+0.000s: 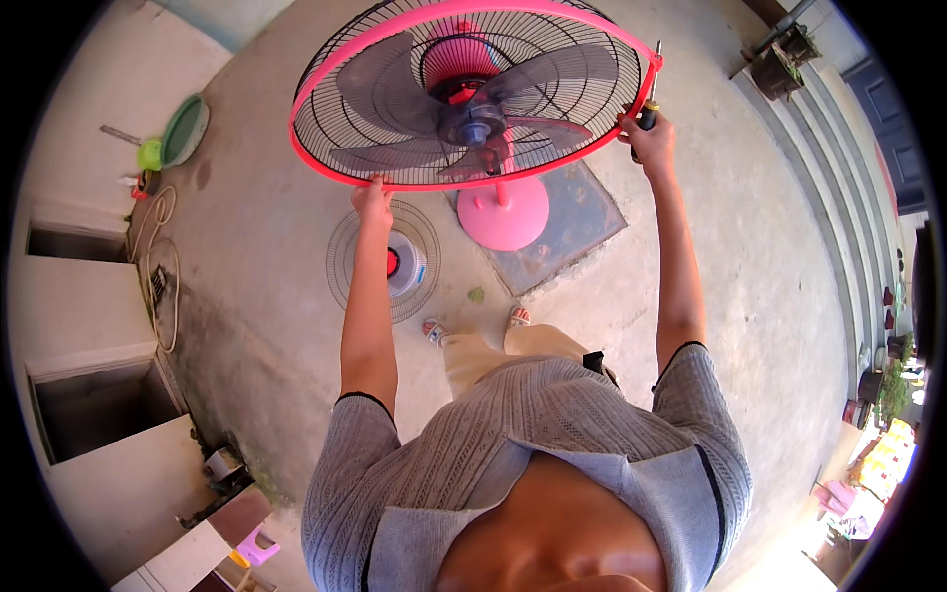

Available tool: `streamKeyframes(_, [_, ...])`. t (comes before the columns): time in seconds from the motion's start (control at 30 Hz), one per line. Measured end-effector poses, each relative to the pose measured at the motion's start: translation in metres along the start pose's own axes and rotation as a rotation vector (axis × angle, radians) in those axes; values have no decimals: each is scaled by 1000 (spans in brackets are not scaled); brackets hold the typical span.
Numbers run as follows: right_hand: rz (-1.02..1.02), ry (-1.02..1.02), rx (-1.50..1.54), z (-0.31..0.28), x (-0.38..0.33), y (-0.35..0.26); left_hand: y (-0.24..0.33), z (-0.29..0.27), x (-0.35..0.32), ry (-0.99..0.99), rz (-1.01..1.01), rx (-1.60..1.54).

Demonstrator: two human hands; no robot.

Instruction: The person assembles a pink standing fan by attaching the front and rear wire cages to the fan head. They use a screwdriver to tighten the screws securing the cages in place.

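A pink stand fan is upright in front of me, its dark grey blades [562, 71] uncovered at the front. Behind the blades shows the black rear wire guard. My left hand [373, 204] is closed on the lower left of the pink guard ring [434, 186]. At the ring's right side, my right hand [652, 146] is closed around a screwdriver [647, 117] with a dark and yellow handle, its metal shaft pointing up beside the ring. Below stands the round pink fan base [503, 222]. A loose round wire grille [341, 281] lies on the floor, partly under my left forearm.
A white round container [404, 264] with a red part sits at the grille's middle. The base rests by a grey slab [582, 222]. A green basin [184, 131] and a coiled hose [163, 212] are at left. Steps [804, 168] with potted plants [776, 71] line the right.
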State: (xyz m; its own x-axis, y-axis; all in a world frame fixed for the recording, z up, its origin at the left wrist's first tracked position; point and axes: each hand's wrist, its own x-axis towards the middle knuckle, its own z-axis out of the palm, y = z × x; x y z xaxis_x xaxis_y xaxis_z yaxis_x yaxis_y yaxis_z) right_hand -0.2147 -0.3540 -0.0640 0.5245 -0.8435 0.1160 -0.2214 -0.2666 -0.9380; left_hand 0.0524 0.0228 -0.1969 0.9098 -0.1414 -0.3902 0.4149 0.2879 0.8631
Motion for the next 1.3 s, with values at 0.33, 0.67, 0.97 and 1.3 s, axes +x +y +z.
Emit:
streamKeyframes(0.33, [-48,-57,115,-4,8,16,96,-2,-36,-34,596,433])
streamKeyframes(0.67, [-103,-31,51,-1,8,9,172,-7,-51,-242,735,775])
streamKeyframes(0.97, [-79,-52,102,1,17,28,216,-2,-46,-326,864,845])
streamKeyframes(1.3, [-60,-16,43,2,18,27,234,19,-79,-289,989,922])
